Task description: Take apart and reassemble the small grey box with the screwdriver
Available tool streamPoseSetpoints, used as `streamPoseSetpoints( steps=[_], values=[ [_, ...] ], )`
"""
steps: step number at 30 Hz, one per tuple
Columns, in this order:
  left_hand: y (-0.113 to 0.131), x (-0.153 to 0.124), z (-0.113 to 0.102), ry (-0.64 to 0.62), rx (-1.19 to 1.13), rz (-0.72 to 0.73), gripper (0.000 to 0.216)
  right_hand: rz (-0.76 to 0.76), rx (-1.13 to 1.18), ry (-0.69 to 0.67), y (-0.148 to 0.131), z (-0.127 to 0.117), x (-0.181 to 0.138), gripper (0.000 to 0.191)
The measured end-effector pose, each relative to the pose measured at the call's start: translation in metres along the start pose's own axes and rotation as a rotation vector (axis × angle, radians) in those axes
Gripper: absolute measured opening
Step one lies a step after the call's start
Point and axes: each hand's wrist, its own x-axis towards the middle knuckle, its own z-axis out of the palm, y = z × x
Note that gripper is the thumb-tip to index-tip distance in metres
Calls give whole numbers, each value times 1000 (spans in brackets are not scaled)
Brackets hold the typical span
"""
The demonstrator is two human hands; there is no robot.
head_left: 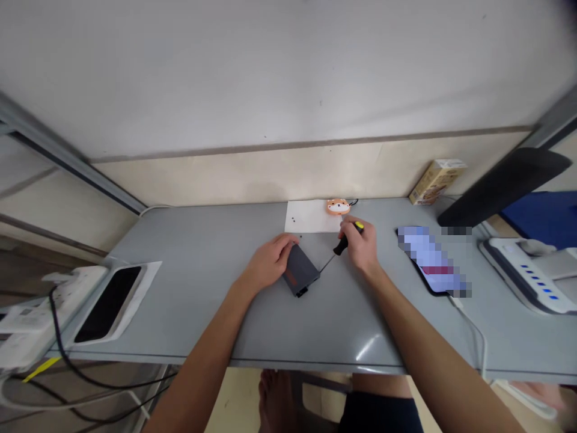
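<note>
My left hand (269,260) grips the upper left edge of a flat dark grey box-shaped device (302,269) lying on the desk. A reddish marking shows on its face, and a black part juts from its near end. In my right hand (362,243) is a screwdriver (341,245) with a black and yellow handle. Its thin shaft slants down left, and the tip meets the device's right corner. Behind the device lies a white sheet of paper (311,218) with tiny dark pieces (293,220) on it, possibly screws. An orange-and-white animal-face case (338,207) sits on its right end.
On the left, a black-screened phone (108,304) lies on white paper beside a white power strip (85,294) with cables. To the right are a charging phone (430,261), another power strip (527,273), a carton (437,181) and a black cylindrical object (502,183).
</note>
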Motion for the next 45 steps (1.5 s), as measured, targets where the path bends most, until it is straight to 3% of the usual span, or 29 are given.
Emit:
streamPoseSetpoints(
  steps=[8,12,16,20,25,30,34,39,45],
  values=[
    [31,-25,13,138,243,-301,27,25,-13,212,-1,2,3,26],
    [47,-26,29,203,270,-376,27,37,3,209,1,6,4,32],
    [49,-14,37,275,179,-324,26,23,-3,148,5,11,0,35],
    [27,4,24,342,206,-279,25,30,-3,87,9,15,-4,38],
    [-6,20,5,212,535,-117,40,30,18,56,10,18,-5,38],
    [-13,19,5,168,634,-74,38,42,40,98,10,14,-1,38],
    [-4,27,3,225,545,-16,31,83,125,156,12,10,5,38],
    [7,51,-4,72,340,79,26,100,191,189,14,9,10,37],
    [3,64,-5,42,257,70,25,118,212,224,15,6,14,39]
  ],
)
